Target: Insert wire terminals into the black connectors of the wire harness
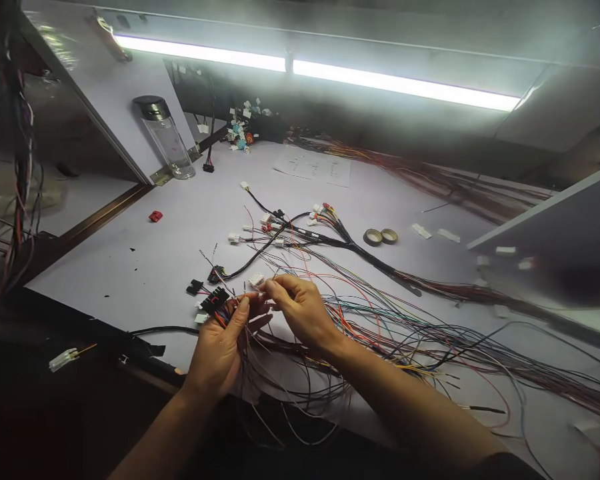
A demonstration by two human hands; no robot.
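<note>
Matt-plastic black connector [215, 301], smooth tabletop [195, 217]

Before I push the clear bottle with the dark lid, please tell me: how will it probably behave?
The bottle would likely tip rather easily, since it looks tall and narrow. Being round, it might roll if it fell. Its smooth, clear surface suggests it could be slippery and perhaps fragile.

Twin tubes [407, 85] glare above; picture edges dim, blurred.

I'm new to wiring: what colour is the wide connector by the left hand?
The wide connector is black; the head view shows it best.
</note>
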